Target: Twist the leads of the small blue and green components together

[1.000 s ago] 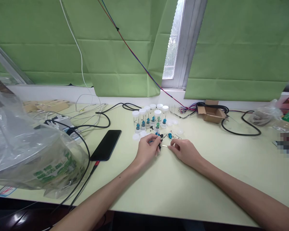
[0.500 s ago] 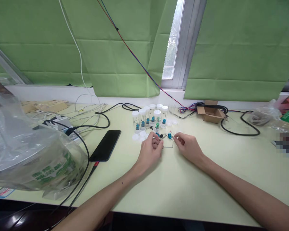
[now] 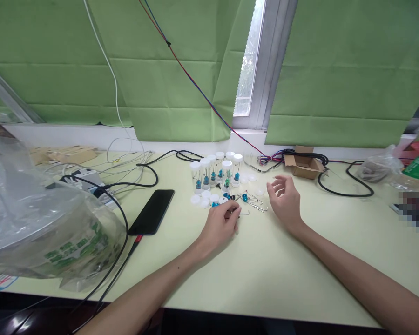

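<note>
My left hand (image 3: 220, 223) is low over the table, with thumb and fingers curled together; what they pinch, if anything, is hidden. A thin L-shaped metal rod (image 3: 244, 212) sticks out beside its fingertips, and I cannot tell whether it is held. My right hand (image 3: 285, 202) is open and raised to the right, thumb apart from the fingers, nothing in it. Between the hands lie a blue plastic piece (image 3: 245, 197) and several thin metal rods (image 3: 256, 207). Another blue piece (image 3: 215, 204) is by my left knuckles. Behind stand several clear tubes (image 3: 226, 174) with white caps and blue or green parts inside.
Loose white caps (image 3: 195, 199) lie left of the tubes. A black phone (image 3: 152, 212) with a cable plugged in lies at left, near a large plastic-bagged container (image 3: 56, 237). At the back right are an open cardboard box (image 3: 305, 168) and black cables (image 3: 349, 191).
My right hand has let go of the small metal and blue parts, opened, and moved right and up. My left hand has shifted slightly down, its fingers still curled.
</note>
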Demonstrator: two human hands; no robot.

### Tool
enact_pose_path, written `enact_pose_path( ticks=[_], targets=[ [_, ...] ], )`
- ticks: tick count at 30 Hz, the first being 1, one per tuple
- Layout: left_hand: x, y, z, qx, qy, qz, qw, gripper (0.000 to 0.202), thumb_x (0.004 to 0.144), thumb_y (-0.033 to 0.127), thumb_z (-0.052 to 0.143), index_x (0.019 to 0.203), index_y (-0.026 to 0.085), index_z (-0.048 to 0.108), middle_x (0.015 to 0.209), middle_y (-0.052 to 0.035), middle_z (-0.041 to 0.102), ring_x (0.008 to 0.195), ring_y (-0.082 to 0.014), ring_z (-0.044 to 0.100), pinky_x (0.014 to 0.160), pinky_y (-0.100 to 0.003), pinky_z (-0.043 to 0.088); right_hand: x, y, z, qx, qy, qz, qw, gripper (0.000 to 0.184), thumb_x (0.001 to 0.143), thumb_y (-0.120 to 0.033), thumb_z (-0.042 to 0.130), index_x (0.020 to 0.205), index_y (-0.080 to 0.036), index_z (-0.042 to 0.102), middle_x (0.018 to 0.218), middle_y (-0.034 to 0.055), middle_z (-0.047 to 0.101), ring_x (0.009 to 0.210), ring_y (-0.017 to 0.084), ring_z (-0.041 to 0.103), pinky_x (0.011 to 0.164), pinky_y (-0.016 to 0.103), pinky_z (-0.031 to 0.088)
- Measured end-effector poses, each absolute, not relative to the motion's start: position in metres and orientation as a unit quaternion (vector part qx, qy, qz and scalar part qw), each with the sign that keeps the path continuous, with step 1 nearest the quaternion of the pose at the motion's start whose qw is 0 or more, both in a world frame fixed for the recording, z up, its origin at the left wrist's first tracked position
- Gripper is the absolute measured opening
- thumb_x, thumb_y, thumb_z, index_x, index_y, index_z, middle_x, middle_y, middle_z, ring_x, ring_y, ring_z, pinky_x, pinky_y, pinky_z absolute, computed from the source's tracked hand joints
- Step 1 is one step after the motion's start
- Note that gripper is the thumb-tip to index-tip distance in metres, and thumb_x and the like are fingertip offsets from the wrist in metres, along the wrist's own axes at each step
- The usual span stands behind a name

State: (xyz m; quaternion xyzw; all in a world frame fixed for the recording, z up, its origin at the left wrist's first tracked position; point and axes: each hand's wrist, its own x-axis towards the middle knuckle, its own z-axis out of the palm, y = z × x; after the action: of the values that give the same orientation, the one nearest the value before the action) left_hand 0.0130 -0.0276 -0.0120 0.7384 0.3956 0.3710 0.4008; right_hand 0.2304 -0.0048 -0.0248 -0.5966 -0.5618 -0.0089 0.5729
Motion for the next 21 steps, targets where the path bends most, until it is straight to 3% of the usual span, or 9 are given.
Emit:
enact_pose_path(
  ticks=[6,13,21],
  targets=[
    [0.014,-0.030,-0.011,0.749,0.403,0.360,0.384,0.021,0.090,0.038,0.051,0.086,0.021,0.061,0.053,0.0022,0.056,0.048,-0.0139,0.053,0.052,-0.025,0.040,0.240,0.006,-0.034,-0.599,-0.551,-0.025,0.581,0.039,0.084,-0.041,0.061,0.115,-0.020,0.047,0.101,0.0082,0.059,0.082,0.021,0.057,0.069,0.035,0.049],
    [0.014,-0.029,-0.014,0.747,0.416,0.359,0.375,0.016,0.082,0.031,0.060,0.094,0.020,0.062,0.059,0.0018,0.056,0.054,-0.0149,0.055,0.053,-0.025,0.041,0.233,0.000,-0.031,-0.621,-0.546,-0.020,0.562,0.031,0.080,-0.037,0.063,0.102,-0.020,0.049,0.089,0.0035,0.055,0.075,0.019,0.054,0.068,0.034,0.047],
    [0.014,-0.028,-0.015,0.740,0.419,0.364,0.379,0.021,0.084,0.033,0.059,0.101,0.021,0.063,0.060,0.0019,0.058,0.056,-0.0159,0.057,0.057,-0.026,0.043,0.223,-0.005,-0.038,-0.600,-0.648,-0.007,0.469,0.010,0.082,-0.029,0.060,0.083,-0.019,0.059,0.072,0.0005,0.054,0.065,0.017,0.051,0.064,0.030,0.041]
  ],
)
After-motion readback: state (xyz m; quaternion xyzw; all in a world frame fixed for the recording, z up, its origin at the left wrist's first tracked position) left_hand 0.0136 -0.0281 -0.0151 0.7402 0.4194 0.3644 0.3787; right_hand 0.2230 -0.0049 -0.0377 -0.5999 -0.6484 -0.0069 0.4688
